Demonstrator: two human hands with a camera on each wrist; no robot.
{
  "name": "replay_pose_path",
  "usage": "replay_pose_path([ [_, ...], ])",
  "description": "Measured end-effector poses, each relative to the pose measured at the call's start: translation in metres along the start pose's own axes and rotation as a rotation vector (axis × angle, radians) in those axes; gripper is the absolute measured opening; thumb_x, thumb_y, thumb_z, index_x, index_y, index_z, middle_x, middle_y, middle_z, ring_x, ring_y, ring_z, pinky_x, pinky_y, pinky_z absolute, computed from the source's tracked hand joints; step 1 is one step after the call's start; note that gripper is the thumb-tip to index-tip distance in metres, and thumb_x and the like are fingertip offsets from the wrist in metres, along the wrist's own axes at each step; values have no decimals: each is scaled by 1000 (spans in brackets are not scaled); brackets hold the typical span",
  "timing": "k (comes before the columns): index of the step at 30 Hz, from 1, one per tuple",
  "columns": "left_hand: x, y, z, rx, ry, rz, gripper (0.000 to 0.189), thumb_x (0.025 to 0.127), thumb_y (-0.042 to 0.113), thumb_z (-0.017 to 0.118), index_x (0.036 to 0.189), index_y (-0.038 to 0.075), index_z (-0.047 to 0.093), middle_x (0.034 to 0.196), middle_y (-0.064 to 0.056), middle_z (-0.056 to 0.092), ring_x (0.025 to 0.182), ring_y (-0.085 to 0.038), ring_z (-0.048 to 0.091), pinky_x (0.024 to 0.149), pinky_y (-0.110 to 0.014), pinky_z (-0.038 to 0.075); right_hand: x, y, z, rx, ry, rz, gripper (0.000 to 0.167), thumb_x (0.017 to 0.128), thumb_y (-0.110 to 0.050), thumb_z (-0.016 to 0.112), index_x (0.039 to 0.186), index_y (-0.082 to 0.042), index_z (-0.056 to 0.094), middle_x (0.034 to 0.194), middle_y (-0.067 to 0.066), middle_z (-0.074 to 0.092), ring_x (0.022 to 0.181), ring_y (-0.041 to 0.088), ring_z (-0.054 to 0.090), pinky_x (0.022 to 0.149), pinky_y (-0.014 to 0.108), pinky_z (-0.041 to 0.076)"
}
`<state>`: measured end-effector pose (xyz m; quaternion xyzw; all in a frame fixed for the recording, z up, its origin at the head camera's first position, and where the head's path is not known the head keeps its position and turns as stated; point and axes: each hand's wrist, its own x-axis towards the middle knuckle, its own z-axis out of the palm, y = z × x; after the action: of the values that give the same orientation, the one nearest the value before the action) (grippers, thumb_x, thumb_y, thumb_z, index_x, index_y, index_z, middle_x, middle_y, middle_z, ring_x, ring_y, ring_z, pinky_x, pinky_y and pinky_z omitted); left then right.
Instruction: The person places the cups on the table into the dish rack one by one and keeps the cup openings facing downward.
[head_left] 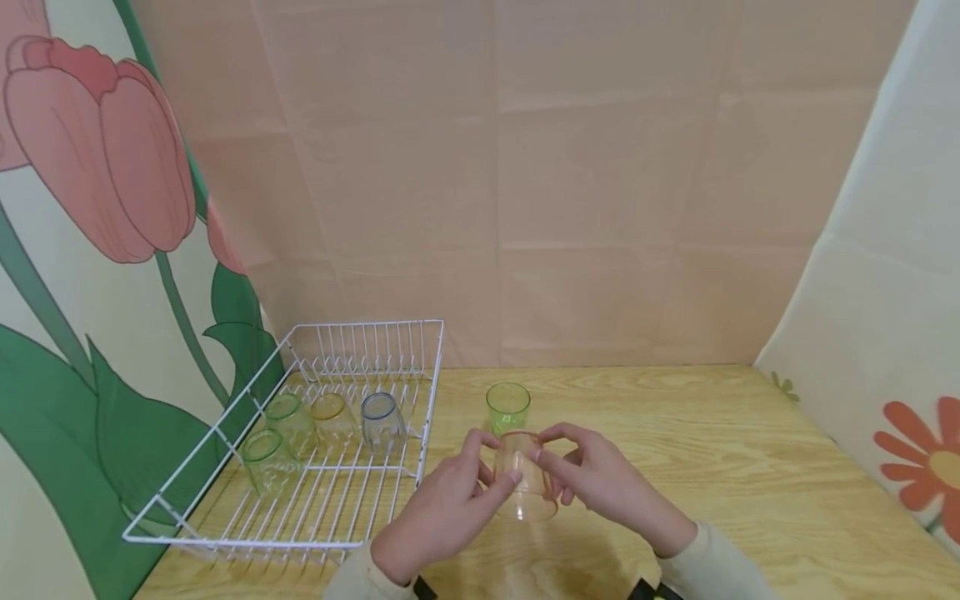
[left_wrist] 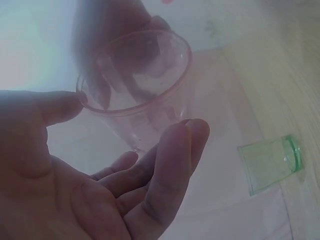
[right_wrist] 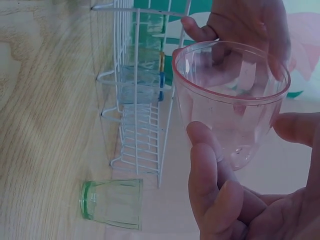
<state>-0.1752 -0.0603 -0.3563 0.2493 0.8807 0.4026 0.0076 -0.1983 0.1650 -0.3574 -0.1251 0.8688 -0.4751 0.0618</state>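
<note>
A clear pink drinking glass [head_left: 534,502] is held above the table between both hands, its wider rim turned toward the person. My left hand [head_left: 450,507] pinches it from the left; in the left wrist view the thumb touches the rim and the fingertips lie at the side wall. From the right, my right hand [head_left: 611,483] grips the same glass between thumb and fingers, as the right wrist view shows. Just behind the hands, a green glass [head_left: 508,405] stands on the table, its lower part partly hidden by the pink one.
A white wire dish rack [head_left: 431,400] stands on the left of the wooden table [head_left: 712,467]. In it sit two green-rimmed glasses [head_left: 270,467], a yellow-rimmed glass [head_left: 333,421] and a blue-rimmed glass [head_left: 383,427]. A beige cloth [head_left: 600,183] hangs behind the table.
</note>
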Motion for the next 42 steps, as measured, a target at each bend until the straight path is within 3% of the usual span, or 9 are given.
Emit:
replay_pose_path([
  [16,-1,0,1,4,6,-2,60,94,57,61,133,15,43,102,-6,71,73,-3,63,63,-27,51,0,-2,-2,-76,20,16,60,98,-53,55,124,0,63,66,2,66,60,21,60,46,33,46],
  [30,-1,1,2,16,-4,-39,64,89,55,68,133,17,41,106,-3,70,73,-1,60,63,-26,49,0,-1,-1,-65,-19,24,50,96,-48,62,119,-4,66,77,4,71,68,24,63,59,36,48],
  [36,0,1,1,43,13,-10,62,92,56,64,132,14,42,104,-2,70,73,-2,60,63,-27,49,0,-1,-2,-55,-29,-17,46,96,-47,63,117,-6,66,75,2,70,66,25,64,58,37,49],
  [42,0,0,-1,-1,13,-3,58,97,58,55,133,15,41,106,-4,69,72,-2,60,63,-27,50,-1,-1,-1,-76,-34,-52,50,95,-48,64,123,-7,63,74,2,67,65,24,62,56,36,49],
])
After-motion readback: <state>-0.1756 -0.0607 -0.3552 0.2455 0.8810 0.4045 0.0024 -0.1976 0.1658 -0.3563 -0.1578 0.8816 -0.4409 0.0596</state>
